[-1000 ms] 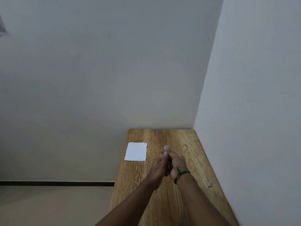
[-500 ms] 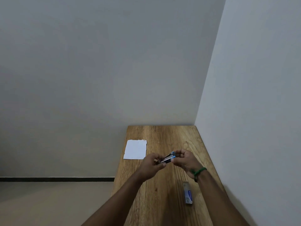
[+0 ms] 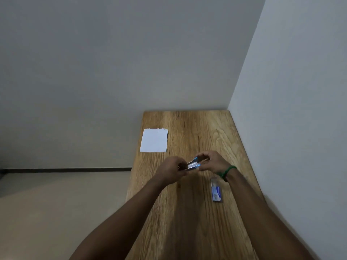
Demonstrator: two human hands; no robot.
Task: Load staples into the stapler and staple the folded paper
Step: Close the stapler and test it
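On the wooden desk (image 3: pixel 187 222), the folded paper (image 3: pixel 154 140) lies flat, well beyond my left hand (image 3: pixel 170 170). A staple box (image 3: pixel 216 191) lies just behind my right hand (image 3: pixel 213 162), beside the wrist. Both hands grip the small blue-tipped stapler (image 3: pixel 193 164) between them, one at each end, its two arms spread apart.

The paper (image 3: pixel 154 140) is laid on the table (image 3: pixel 197 212) at centre frame; the staple box (image 3: pixel 216 192) is set lower right.
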